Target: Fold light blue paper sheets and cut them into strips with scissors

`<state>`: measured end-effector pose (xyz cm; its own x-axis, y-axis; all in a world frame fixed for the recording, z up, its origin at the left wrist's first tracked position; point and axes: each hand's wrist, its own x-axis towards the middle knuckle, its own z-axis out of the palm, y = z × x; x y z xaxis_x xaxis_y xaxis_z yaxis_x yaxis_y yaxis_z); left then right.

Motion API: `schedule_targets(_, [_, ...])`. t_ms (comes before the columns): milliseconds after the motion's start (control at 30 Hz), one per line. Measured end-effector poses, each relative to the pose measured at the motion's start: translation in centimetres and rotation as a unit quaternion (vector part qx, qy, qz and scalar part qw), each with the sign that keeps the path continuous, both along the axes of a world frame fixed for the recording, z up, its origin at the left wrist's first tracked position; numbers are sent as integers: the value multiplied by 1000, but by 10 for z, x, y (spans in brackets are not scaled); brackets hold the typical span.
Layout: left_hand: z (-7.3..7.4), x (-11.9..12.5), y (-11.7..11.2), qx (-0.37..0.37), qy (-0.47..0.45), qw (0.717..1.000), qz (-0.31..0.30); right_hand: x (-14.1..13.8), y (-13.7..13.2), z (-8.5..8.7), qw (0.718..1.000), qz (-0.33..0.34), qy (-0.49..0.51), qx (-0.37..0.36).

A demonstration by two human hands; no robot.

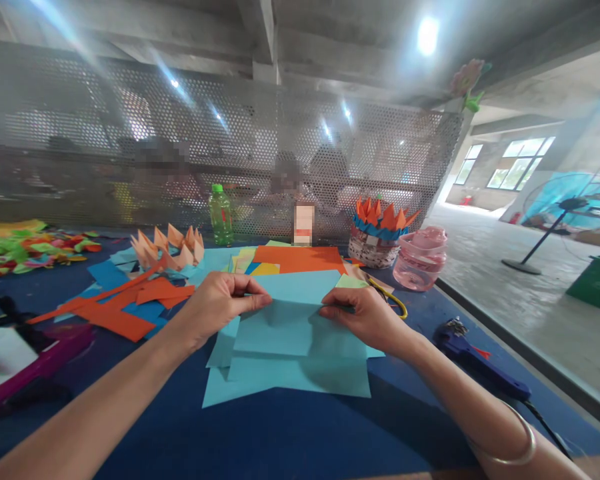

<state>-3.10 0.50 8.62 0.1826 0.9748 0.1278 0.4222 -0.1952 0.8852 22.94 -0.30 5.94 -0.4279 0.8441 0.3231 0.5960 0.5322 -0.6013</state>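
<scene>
Between my two hands is a light blue sheet of paper, raised a little over more light blue sheets on the table. My left hand pinches its left edge between thumb and fingers. At the right edge, my right hand grips the same sheet in a pinch. Behind it lie an orange sheet and a bit of yellow paper. Yellow-handled scissors rest just beyond my right hand, partly hidden.
Orange strips and a peach folded-paper ring lie left. A green bottle, a basket with orange paper points and a pink container stand behind. A blue glue gun lies right on the blue table.
</scene>
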Motion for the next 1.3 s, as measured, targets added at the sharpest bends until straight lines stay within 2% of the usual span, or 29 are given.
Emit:
schedule_targets(233, [0,3,-1,-11,10,1000,7,0,-1,0,999,-33,-34,7])
schedule_targets(400, [2,1,1,-29,-24,999,9,1,-1,4,1000,-13,-15,-9])
schedule_targets(633, [-1,-5,3,-107,-60,991,-44,2,2,2,1000,6,-4,-26])
schedule_targets(767, [-2,-3,2,-115,-66,990,-43,2,2,2,1000,11,3,-28])
schedule_targets(867, [-4,-4,4,-91,-48,994,-33,2,2,1,1000,5,1,-25])
schedule_targets(1033, [-2,-2,2,29,81,995,-47,-2,-1,-2,1000,-12,-16,-19])
schedule_targets(1300, [-6,11,-11,62,138,984,-93,-12,-13,0,999,6,-35,-13])
